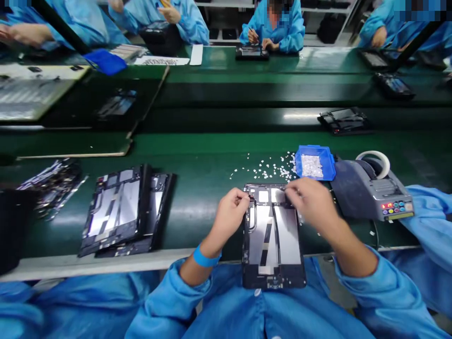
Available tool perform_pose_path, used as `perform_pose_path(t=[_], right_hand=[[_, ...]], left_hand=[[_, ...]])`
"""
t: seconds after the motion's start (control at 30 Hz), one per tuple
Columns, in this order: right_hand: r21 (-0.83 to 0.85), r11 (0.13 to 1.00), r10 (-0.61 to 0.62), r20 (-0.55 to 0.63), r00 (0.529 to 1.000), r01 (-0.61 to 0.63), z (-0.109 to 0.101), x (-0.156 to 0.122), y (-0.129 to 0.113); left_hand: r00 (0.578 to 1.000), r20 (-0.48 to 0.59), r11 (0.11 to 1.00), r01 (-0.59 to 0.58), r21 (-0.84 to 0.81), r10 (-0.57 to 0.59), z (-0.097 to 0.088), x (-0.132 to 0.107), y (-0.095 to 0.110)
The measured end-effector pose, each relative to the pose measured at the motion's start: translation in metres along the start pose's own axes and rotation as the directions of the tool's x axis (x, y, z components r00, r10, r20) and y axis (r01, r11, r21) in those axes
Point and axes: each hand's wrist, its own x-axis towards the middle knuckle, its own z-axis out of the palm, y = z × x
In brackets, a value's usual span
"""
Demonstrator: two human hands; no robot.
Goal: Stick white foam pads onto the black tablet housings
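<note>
An opened tablet [289, 235] with its inner parts bare leans over the near table edge in front of me. At its top left corner, my left hand [231, 209] has thumb and forefinger pinched together; whatever lies between them is hidden. My right hand [314, 202], blurred a little by motion, is at the top right corner with its fingers bent together; their tips are too smeared to show what they hold. Beyond the tablet, small white pieces [268, 168] lie scattered beside a blue bin [332, 162] that contains more of them.
A grey tape dispenser [367, 188] with a tape roll [387, 165] stands at right. Two more opened tablets [116, 207] are stacked at left, near a pile of thin strips [58, 183]. Another tablet [344, 121] lies farther back. Co-workers in blue sit across the line.
</note>
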Motion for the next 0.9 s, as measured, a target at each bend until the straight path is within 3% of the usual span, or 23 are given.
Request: perform_pose_path(t=[0.1,0.2,0.37,0.53,0.63,0.73,0.8,0.9], right_hand=[[0.119,0.981,-0.16,0.023,0.987,0.157,0.038,-0.001,-0.048],[0.122,0.978,-0.171,0.01,0.985,0.169,0.06,0.005,-0.061],[0.01,0.985,-0.172,0.001,0.985,0.172,0.064,0.011,-0.055],[-0.093,0.976,-0.2,-0.056,0.978,0.194,0.068,0.015,-0.064],[-0.067,0.98,-0.191,-0.009,0.982,0.19,0.063,0.022,-0.06],[-0.014,0.998,-0.058,-0.036,0.998,0.057,0.037,0.027,-0.03],[-0.054,0.99,0.121,-0.103,0.987,-0.127,0.01,0.028,0.001],[-0.241,0.866,0.403,-0.18,0.897,-0.438,-0.025,0.024,0.037]], left_hand=[[1.0,-0.025,1.0,-0.017,-0.006,0.016,0.001,-0.001,-0.002],[0.998,-0.053,0.999,-0.044,0.015,0.045,0.003,-0.003,-0.002],[0.987,-0.079,0.985,-0.13,0.115,0.139,0.007,-0.009,0.002],[0.964,-0.056,0.942,-0.241,0.234,0.261,0.008,-0.016,0.007],[0.971,-0.045,0.955,-0.223,0.196,0.236,0.007,-0.015,0.006],[0.988,-0.047,0.984,-0.142,0.105,0.147,0.004,-0.011,0.003],[0.995,-0.029,0.995,-0.096,0.036,0.097,0.002,-0.008,0.001],[0.999,0.0,0.998,-0.042,-0.053,0.042,-0.001,-0.004,0.0]])
